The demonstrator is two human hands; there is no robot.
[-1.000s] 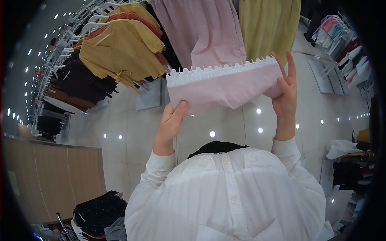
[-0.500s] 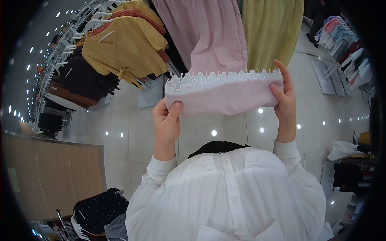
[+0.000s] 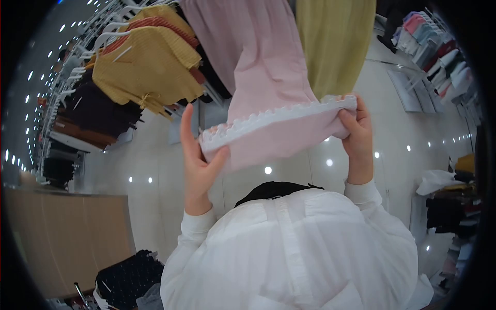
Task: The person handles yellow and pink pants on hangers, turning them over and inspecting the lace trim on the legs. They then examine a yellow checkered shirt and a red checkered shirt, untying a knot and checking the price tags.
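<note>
A pale pink garment end (image 3: 274, 137) with a white scalloped lace edge stretches between my two hands at chest height. At its left side, my left hand (image 3: 199, 165) grips with the thumb in front, the index finger sticking up and the other fingers hidden by the cloth. My right hand (image 3: 357, 137) pinches the opposite corner, thumb over the lace. Directly behind the held edge hangs pink cloth (image 3: 268, 67), overlapping it in this view. A yellow-green garment (image 3: 336, 46) hangs to its right.
A rack at the left carries a mustard checked top (image 3: 147, 64) and dark clothes (image 3: 106, 101). Below it stands a wooden counter (image 3: 67, 232). A dotted navy garment (image 3: 129, 274) lies lower left. More clothes (image 3: 426, 39) hang at the right, near a person's dark shoe (image 3: 386, 44).
The lace edge has gone from nearly level to tilted, its left end lower. My left hand has moved left and down, its index finger now raised. The view has shifted slightly.
</note>
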